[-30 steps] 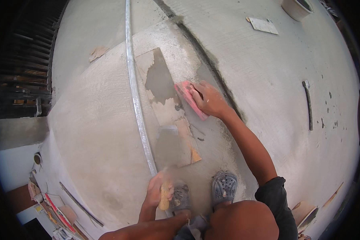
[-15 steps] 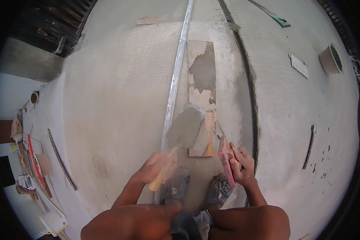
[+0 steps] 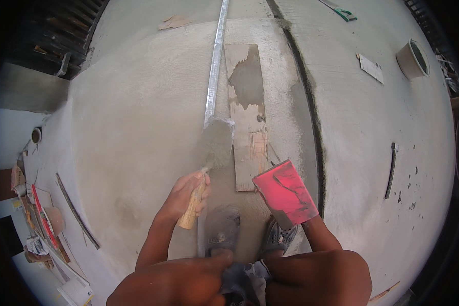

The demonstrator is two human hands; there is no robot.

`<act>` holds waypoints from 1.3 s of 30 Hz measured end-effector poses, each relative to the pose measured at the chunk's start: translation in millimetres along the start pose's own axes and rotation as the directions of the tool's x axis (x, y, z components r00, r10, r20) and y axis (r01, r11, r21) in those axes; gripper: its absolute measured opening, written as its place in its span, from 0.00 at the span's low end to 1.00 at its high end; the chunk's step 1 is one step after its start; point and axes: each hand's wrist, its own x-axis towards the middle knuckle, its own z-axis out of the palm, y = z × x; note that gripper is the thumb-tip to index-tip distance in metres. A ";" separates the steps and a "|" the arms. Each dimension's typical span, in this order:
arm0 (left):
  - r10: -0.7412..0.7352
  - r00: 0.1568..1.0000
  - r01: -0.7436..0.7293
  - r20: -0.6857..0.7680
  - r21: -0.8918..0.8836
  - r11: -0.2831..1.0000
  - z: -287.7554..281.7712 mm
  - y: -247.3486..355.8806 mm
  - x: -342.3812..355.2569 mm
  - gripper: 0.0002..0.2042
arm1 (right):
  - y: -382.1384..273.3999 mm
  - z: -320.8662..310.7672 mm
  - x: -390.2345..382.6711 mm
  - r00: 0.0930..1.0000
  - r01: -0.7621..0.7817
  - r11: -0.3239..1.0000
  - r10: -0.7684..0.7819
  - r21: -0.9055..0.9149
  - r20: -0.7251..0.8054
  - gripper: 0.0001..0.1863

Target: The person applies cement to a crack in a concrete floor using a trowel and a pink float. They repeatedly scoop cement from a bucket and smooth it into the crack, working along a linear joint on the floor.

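My left hand is closed round the wooden handle of a trowel. Its cement-smeared blade points away from me, over the metal straightedge and close to the left edge of a wooden board. Wet mortar covers part of that board. In my right hand is a pink rectangular slab, perhaps a hand float, its broad face turned up with grey mortar smeared on it. The slab hides the fingers of this hand. It is beside the near end of the board.
A long metal straightedge runs away from me over the cement floor. Right of the board lies a dark groove. Farther right are a bucket, a white piece, a handsaw and a black hose piece.
The pink slab has turned from edge-on to broad face up, covering my right fingers. My left hand has moved the trowel left, off the board. The whole view has shifted slightly.
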 end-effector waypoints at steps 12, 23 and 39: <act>-0.089 0.992 0.082 -0.087 -0.080 0.993 21.0 -33.1 -2.3 0.16 | -124.0 -25.5 121.7 0.390 0.175 -0.040 -0.915 -0.984 0.106 0.26; -0.124 0.977 0.112 -0.172 -0.078 0.991 16.2 -29.4 4.0 0.15 | -161.1 -41.4 208.0 0.426 -0.022 -0.170 -0.893 -0.985 0.145 0.20; -0.130 0.983 0.128 -0.126 -0.028 0.991 29.6 -40.7 -3.4 0.17 | -163.9 -26.5 187.1 0.546 0.039 0.018 -0.838 -0.999 0.006 0.21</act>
